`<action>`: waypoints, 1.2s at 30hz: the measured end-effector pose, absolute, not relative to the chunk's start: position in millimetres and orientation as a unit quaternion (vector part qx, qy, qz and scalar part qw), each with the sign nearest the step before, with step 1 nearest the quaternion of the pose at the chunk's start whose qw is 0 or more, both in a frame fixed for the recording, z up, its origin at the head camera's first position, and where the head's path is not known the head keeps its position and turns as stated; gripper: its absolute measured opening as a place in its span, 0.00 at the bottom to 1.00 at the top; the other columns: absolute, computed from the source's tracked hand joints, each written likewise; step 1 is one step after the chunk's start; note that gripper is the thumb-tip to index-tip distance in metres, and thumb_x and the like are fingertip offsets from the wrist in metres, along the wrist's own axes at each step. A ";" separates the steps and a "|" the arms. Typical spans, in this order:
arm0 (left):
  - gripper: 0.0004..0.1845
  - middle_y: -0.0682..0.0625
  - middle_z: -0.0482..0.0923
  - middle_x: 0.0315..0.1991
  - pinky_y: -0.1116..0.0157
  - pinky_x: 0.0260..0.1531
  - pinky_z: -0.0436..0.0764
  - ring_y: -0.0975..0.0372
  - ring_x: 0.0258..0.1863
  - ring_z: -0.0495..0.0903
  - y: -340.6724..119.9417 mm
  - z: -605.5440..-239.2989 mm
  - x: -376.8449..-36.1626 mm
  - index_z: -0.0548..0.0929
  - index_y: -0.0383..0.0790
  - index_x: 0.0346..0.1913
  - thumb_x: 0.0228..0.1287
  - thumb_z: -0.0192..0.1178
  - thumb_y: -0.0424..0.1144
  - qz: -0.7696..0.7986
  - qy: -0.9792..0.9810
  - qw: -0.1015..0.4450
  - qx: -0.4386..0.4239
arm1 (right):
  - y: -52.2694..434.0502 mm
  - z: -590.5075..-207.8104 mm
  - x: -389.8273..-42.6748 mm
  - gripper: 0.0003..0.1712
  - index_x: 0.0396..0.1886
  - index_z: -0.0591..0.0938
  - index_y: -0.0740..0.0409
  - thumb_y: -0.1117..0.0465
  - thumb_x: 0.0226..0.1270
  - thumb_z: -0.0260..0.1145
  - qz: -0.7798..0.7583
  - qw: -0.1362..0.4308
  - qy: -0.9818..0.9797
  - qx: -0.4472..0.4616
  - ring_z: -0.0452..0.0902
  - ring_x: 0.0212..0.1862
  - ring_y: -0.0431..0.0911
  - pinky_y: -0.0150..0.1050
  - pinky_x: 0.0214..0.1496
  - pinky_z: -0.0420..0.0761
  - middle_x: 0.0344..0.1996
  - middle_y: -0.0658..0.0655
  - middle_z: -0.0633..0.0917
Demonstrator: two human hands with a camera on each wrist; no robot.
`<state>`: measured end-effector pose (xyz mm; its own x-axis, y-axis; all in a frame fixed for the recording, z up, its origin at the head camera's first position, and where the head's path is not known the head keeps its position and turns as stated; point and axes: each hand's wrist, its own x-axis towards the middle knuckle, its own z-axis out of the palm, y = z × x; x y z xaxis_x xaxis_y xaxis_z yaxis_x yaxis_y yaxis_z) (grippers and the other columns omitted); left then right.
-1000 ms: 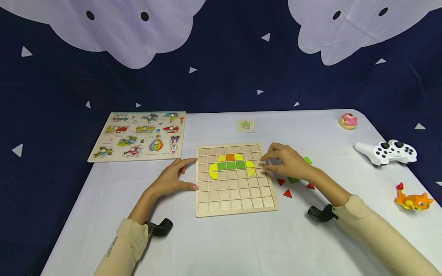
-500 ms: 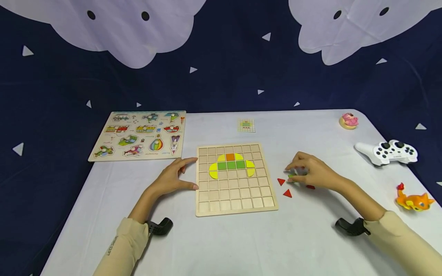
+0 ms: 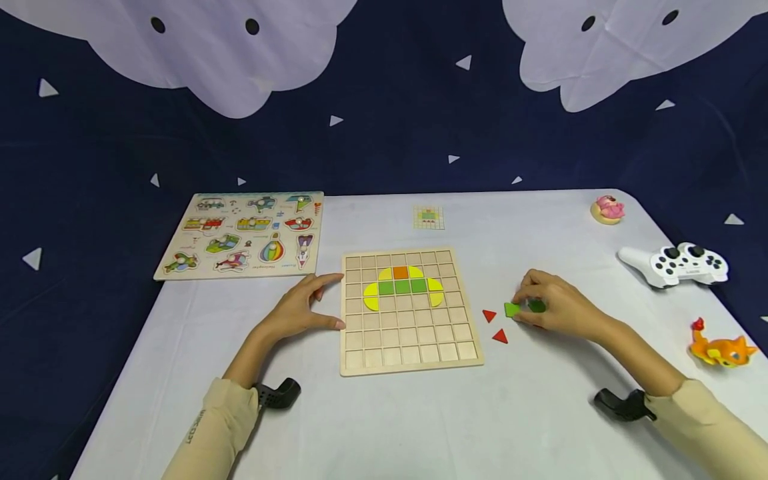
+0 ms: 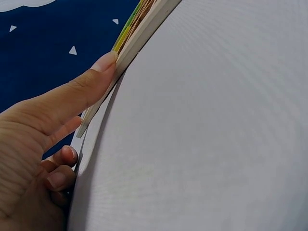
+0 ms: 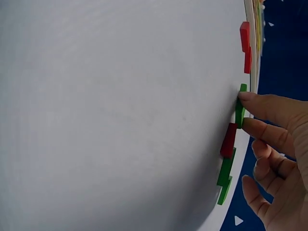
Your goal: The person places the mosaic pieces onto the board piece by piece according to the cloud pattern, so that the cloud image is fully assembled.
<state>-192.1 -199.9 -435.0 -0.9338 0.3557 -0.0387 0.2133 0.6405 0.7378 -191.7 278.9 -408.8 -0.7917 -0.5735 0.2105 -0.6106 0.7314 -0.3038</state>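
Note:
A wooden grid board point(image 3: 411, 340) lies mid-table, with yellow quarter-circle pieces point(image 3: 371, 297), green squares point(image 3: 402, 287) and an orange square point(image 3: 400, 272) set in its cells. At its left edge my left hand point(image 3: 297, 310) rests, thumb and index finger spread and touching the rim; the left wrist view shows the thumb point(image 4: 103, 62) against the frame. To the right of the board, my right hand point(image 3: 555, 307) pinches a green square block point(image 3: 512, 309) between thumb and index finger. Beside that hand are another green block point(image 3: 536, 305) and red triangle blocks point(image 3: 500, 337), partly hidden by the fingers.
A small pattern card point(image 3: 429, 217) lies behind the board. A vehicle peg puzzle point(image 3: 240, 237) occupies the back left. Along the right side are a pink toy point(image 3: 608, 210), a white game controller point(image 3: 678, 265) and an orange toy figure point(image 3: 722, 350).
My right hand has moved from the board's right edge rightward to the loose blocks and now pinches a green square block. My left hand has stayed at the board's left edge.

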 end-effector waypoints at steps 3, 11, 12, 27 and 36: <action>0.49 0.49 0.63 0.36 0.60 0.36 0.61 0.59 0.35 0.62 -200.4 -435.1 -192.1 0.72 0.48 0.70 0.41 0.81 0.51 0.395 0.901 0.089 0.159 | 276.9 -408.9 -191.8 0.12 0.30 0.89 0.54 0.62 0.43 0.82 0.181 0.064 -0.926 0.326 0.70 0.35 0.38 0.34 0.38 0.74 0.32 0.44 0.76; 0.49 0.49 0.63 0.37 0.60 0.37 0.61 0.59 0.35 0.62 -200.0 -436.0 -192.0 0.72 0.49 0.70 0.41 0.81 0.51 0.397 0.900 0.091 0.157 | 265.7 -407.7 -196.0 0.11 0.28 0.88 0.52 0.60 0.43 0.82 0.185 0.080 -0.921 0.334 0.69 0.35 0.38 0.34 0.36 0.71 0.32 0.45 0.76; 0.49 0.49 0.63 0.37 0.60 0.37 0.61 0.59 0.35 0.62 -199.9 -436.0 -191.9 0.72 0.49 0.70 0.41 0.82 0.51 0.397 0.900 0.091 0.156 | 263.0 -407.3 -196.8 0.11 0.28 0.87 0.52 0.60 0.43 0.81 0.188 0.080 -0.920 0.334 0.69 0.36 0.39 0.35 0.37 0.72 0.32 0.45 0.76; 0.49 0.49 0.63 0.36 0.59 0.37 0.61 0.58 0.36 0.62 -200.2 -434.6 -191.4 0.72 0.48 0.70 0.41 0.82 0.50 0.400 0.898 0.091 0.156 | 198.7 -401.2 -209.5 0.09 0.31 0.88 0.51 0.58 0.49 0.79 0.229 0.023 -0.901 0.369 0.72 0.39 0.42 0.39 0.43 0.74 0.34 0.45 0.77; 0.49 0.49 0.63 0.36 0.60 0.37 0.61 0.59 0.35 0.62 -199.6 -434.3 -191.8 0.72 0.48 0.70 0.41 0.81 0.51 0.398 0.900 0.094 0.152 | 159.4 -398.8 -212.5 0.11 0.32 0.89 0.55 0.57 0.50 0.79 0.242 0.011 -0.883 0.402 0.70 0.37 0.41 0.38 0.42 0.73 0.35 0.48 0.77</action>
<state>-191.8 -199.6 -434.3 -0.9361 0.3485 -0.0482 0.1987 0.6365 0.7452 -212.5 159.4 -398.8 -0.6768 -0.7044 0.2140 -0.7151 0.5601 -0.4182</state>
